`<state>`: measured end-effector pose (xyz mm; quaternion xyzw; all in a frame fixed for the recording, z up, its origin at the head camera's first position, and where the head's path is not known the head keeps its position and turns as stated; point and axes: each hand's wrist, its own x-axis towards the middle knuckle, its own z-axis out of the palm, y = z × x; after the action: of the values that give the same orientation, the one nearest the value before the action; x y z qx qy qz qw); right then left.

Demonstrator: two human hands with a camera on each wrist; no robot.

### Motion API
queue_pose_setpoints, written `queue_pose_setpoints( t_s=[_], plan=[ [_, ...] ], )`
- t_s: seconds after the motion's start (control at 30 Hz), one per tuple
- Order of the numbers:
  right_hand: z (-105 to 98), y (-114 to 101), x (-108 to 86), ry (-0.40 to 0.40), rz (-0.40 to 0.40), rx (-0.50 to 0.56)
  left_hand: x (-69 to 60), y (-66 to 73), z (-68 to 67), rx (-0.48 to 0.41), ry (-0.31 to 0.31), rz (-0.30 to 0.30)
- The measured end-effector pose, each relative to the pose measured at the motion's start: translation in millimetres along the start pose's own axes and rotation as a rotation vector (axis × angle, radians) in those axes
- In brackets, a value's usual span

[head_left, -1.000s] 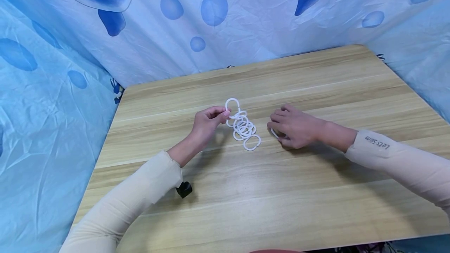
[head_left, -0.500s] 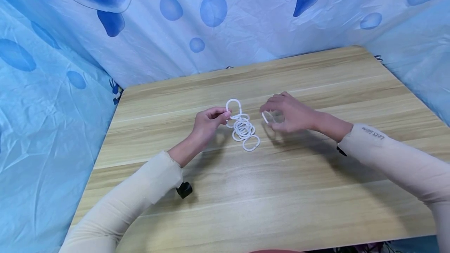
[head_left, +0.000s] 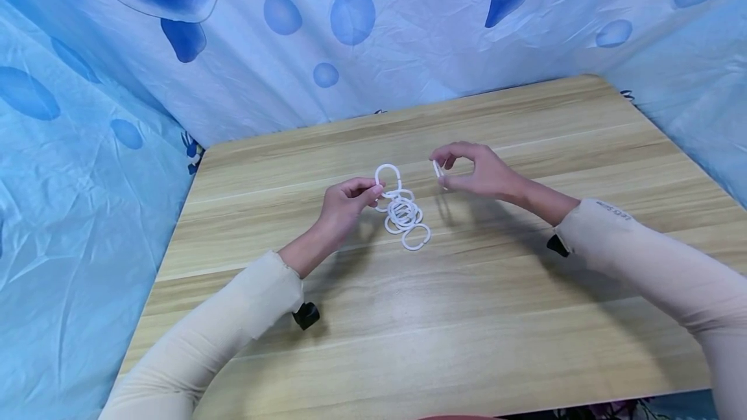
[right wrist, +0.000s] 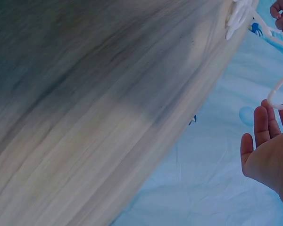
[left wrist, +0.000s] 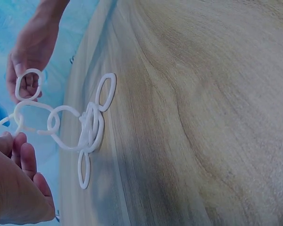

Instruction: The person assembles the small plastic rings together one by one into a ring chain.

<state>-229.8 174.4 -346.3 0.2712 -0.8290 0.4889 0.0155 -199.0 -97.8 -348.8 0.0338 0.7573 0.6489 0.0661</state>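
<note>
My left hand pinches a white plastic curtain ring between thumb and fingertips, just above the table. In the left wrist view, linked curtain rings hang from it in a chain down to an overlapping heap on the wood. One ring lies at the heap's near end. To the right, my right hand pinches a single curtain ring, raised off the table and apart from the chain. That ring appears at the edge of the right wrist view, with the other fingers extended.
The wood-grain table spreads beneath both hands. Blue curtains with sea-animal prints hang behind it and at its sides. A black wrist camera sits under the left sleeve, and another black piece shows under the right sleeve.
My right hand has picked up the single ring from the table and moved it up and slightly left. The left hand has stayed nearly still, keeping its ring.
</note>
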Motion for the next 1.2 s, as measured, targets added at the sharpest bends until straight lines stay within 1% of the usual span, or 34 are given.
queue_pose_setpoints(
  t_s=[0.1,0.2,0.3,0.47,0.57,0.8,0.9,0.97,1.0,1.07,1.2],
  plan=[
    [1,-3,1.9,-0.009,0.045,0.042,-0.1,0.1,0.1,-0.018,-0.004,-0.001],
    [3,-7,5.1,-0.011,0.06,0.067,0.1,-0.1,0.5,-0.025,-0.005,-0.006],
    [6,-11,8.5,-0.005,0.063,0.12,0.1,-0.2,1.2,-0.03,-0.009,-0.011],
    [14,-18,12.9,0.002,0.051,0.239,0.1,-1.2,2.7,-0.035,-0.014,-0.017],
    [19,-23,15.4,0.02,0.06,0.302,0.3,-1.7,3.6,-0.044,-0.019,-0.018],
    [33,-28,20.8,0.061,0.084,0.534,-0.2,-1.6,4.7,-0.076,-0.044,-0.015],
    [37,-28,21.3,0.072,0.102,0.561,-0.3,-2.0,4.4,-0.073,-0.045,-0.013],
    [38,-27,20.9,0.067,0.118,0.546,-0.5,-2.3,3.8,-0.066,-0.043,-0.012],
    [39,-26,20.5,0.069,0.127,0.507,-0.7,-2.5,3.5,-0.063,-0.042,-0.011],
    [37,-25,19.5,0.075,0.134,0.401,-0.5,-3.0,2.7,-0.057,-0.039,-0.008],
    [33,-19,17.6,0.077,0.118,0.189,-1.4,-2.8,1.4,-0.046,-0.027,-0.009]
  ],
)
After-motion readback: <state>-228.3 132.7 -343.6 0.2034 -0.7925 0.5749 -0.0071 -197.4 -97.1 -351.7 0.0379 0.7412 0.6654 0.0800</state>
